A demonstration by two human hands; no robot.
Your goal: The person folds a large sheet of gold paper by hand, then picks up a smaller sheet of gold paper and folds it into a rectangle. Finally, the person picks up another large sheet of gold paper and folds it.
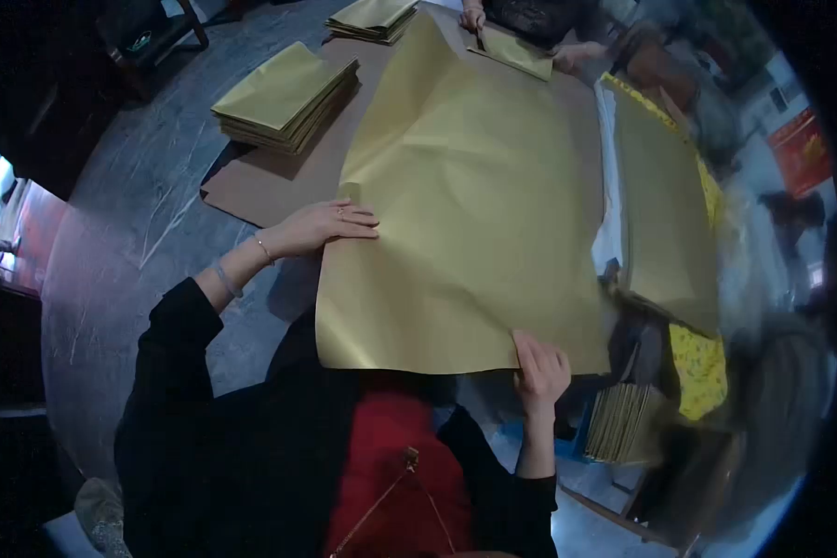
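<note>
A large sheet of gold paper (pixel 474 214) lies before me, creased in places, its near edge hanging past the table toward my lap. My left hand (pixel 330 225) rests on the sheet's left edge with fingers stretched flat on top. At the near right edge, my right hand (pixel 541 367) pinches the same sheet, part of its grip hidden beneath the paper. Left of the sheet is a thick stack of folded gold paper pieces (pixel 284 93).
Another gold stack (pixel 372 17) sits at the far end of the brown table (pixel 260 186). Across from me, a person's hand (pixel 474 19) is near a gold piece (pixel 511 51). On the right are a gold-covered surface (pixel 665 195), yellow patterned cloth (pixel 697 372) and bundled folded pieces (pixel 618 423).
</note>
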